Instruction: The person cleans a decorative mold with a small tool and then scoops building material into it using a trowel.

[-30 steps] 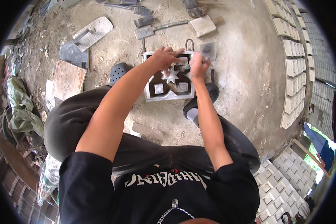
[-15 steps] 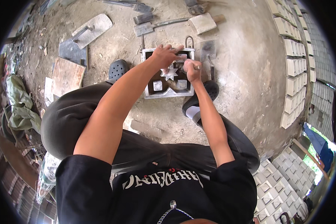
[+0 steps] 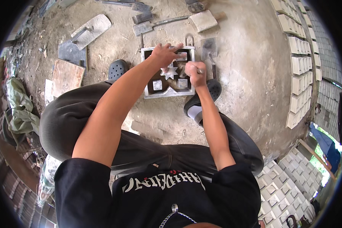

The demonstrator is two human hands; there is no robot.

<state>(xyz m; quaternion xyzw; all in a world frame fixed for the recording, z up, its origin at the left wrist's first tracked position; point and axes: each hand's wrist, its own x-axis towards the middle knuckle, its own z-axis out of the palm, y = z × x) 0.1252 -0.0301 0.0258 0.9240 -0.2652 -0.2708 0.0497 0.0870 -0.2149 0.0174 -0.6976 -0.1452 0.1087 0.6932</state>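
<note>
A metal mould (image 3: 169,94) lies on the ground between my feet, a rectangular frame with a star-shaped core (image 3: 169,71) and several square blocks inside. My left hand (image 3: 165,55) rests over its far part with fingers spread, the fingertips reaching the far rim. At the mould's right side, my right hand (image 3: 196,73) is closed in a fist. A short, pale, rod-like end sticks out of the fist; the rest of what it grips is hidden. Below the left hand, the thumb reaches down near the star.
A small trowel (image 3: 209,48) lies right of the mould. Beyond it are a long-handled tool (image 3: 167,22) and a pale block-headed tool (image 3: 203,21). A plastering float (image 3: 91,31) and a board (image 3: 67,78) lie left. Cast blocks (image 3: 301,66) line the right side.
My right fist has shifted slightly to the right relative to the mould. The left hand stays spread over the mould's far part. The whole view has moved a little.
</note>
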